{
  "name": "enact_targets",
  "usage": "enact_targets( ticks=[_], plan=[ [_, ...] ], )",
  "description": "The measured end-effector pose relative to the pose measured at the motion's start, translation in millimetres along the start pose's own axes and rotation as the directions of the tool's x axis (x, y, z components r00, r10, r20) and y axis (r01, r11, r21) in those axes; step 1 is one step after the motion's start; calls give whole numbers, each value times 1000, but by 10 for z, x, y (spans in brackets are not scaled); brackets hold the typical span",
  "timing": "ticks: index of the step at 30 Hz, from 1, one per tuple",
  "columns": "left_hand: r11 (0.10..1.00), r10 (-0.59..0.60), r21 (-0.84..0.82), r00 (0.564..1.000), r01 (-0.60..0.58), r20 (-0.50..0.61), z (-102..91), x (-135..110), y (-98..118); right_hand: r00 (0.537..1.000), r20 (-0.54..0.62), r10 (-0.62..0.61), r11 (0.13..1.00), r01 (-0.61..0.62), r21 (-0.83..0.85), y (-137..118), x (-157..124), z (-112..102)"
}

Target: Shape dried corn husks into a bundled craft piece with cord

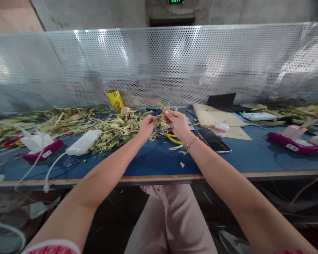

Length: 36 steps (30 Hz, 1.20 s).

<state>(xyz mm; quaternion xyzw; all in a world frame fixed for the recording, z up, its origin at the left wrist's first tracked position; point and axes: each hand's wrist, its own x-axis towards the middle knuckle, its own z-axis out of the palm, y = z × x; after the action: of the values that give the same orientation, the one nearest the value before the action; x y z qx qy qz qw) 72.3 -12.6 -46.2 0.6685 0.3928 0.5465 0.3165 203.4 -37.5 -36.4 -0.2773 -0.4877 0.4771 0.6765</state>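
Observation:
My right hand is raised over the blue table, thumb and fingers pinched on a pale green plant sprig whose leafy tip sticks up above the fingertips. Close beside it on the left, my left hand is also closed in a pinch, at the sprig's lower stem; its fingertips partly hide what they hold. Under and behind both hands spreads a pile of dried, greenish plant stalks and leaves. Yellow-handled scissors lie just below my right hand, their blades hidden.
A black phone and brown paper lie to the right. On the left are a white power bank and a purple socket block with cables. A yellow cup-like tube leans near the perforated metal screen.

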Motion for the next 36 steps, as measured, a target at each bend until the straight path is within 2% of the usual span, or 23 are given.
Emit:
enact_targets(
  ticks=[4, 10, 13, 16, 19, 23, 26, 31, 33, 36],
  plan=[
    [986, 42, 162, 999, -42, -1, -14, 6, 15, 999, 27, -32, 999, 33, -20, -3, -16, 12],
    [907, 123, 399, 991, -135, 56, 13, -39, 96, 995, 68, -72, 993, 78, -86, 31, -30, 17],
    [882, 95, 453, 991, -130, 98, 20, -53, 98, 993, 71, -96, 990, 102, -92, 42, -29, 20],
    [862, 18, 502, 994, -72, 112, 4, -58, 90, 991, 8, -130, 989, 130, -71, 37, -11, 0],
    [883, -38, 469, 992, -24, 122, -16, -64, 106, 993, -18, -114, 992, 113, -62, 40, 19, -34],
    [934, -73, 354, 996, 48, 58, -14, -64, 104, 997, -39, -64, 994, 60, -89, 44, 41, -52],
    [955, -58, 291, 998, 50, 17, -16, -39, 32, 995, -54, -84, 989, 76, -130, 33, 37, -45],
    [979, -20, 199, 993, 44, -118, -55, 20, -34, 996, -41, -81, 981, 73, -179, 48, 31, -45],
    [988, 13, 157, 995, 3, -97, -68, 20, 6, 997, -31, -70, 978, 63, -199, 67, 30, -50],
    [991, 54, 125, 998, -57, 25, -66, -11, 81, 998, -1, -61, 970, 59, -234, 97, 31, -62]
  ],
)
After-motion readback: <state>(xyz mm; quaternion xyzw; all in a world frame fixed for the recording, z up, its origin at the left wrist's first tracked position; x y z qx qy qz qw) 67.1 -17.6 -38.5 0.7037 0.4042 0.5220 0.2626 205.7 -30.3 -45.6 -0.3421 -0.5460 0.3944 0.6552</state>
